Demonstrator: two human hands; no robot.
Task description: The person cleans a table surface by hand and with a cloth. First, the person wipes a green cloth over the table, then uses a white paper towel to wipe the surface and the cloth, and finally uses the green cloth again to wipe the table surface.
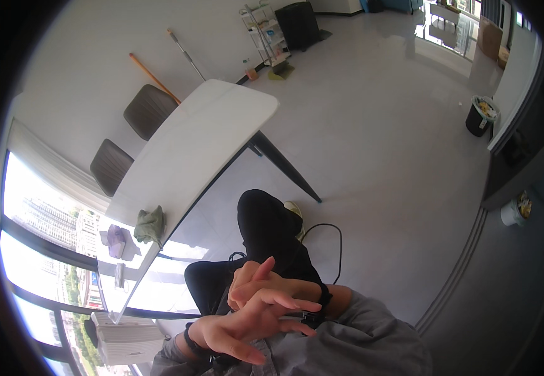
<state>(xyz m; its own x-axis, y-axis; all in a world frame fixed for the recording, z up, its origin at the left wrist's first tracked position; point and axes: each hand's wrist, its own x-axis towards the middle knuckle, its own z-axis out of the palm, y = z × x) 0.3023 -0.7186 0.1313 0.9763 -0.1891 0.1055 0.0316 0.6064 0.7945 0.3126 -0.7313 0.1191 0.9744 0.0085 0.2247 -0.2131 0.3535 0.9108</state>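
Note:
My left hand (247, 326) reaches across in front of my body, palm down, with its fingers and thumb spread apart. Its fingertips are at the black wristband (312, 316) on my right wrist; whether they touch the band, I cannot make out. My right hand (256, 282) lies just beyond it, pointing left, its fingers curled in and its thumb raised. Part of it is covered by my left hand. No held object shows in either hand. Another black band (191, 338) circles my left wrist. Both hands are above my lap, over my black trousers (272, 229).
To the left stands a white table (190, 138) holding a green cloth pouch (151, 225) and a purple package (116, 241). Two grey chairs (150, 111) flank its far side. A black cable (341, 250) loops on the floor. Waste bins (480, 119) stand at the right.

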